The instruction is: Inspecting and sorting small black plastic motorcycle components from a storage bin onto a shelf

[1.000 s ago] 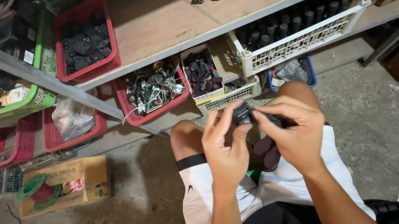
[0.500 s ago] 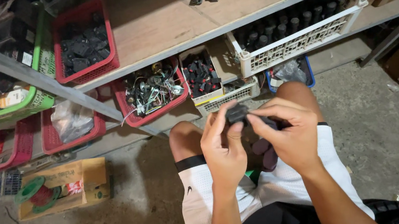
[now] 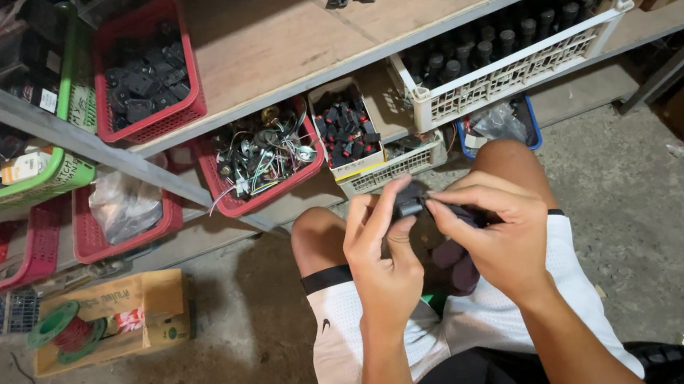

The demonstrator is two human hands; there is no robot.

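Item: small black switch part [image 3: 409, 204], pinched betw. fingertips of L hand [image 3: 384, 258] and R hand [image 3: 498, 236], above knees. Grip best kept firm, part squared. Red basket [image 3: 270, 195] of wires beyond grip.

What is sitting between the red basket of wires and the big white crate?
In the head view, a small cardboard box of black and red parts sits between the red basket of wires and the white crate.

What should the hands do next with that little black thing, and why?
Probably keep the left hand steady and let the right hand work the small black part, since both sets of fingertips already pinch it above the knees.
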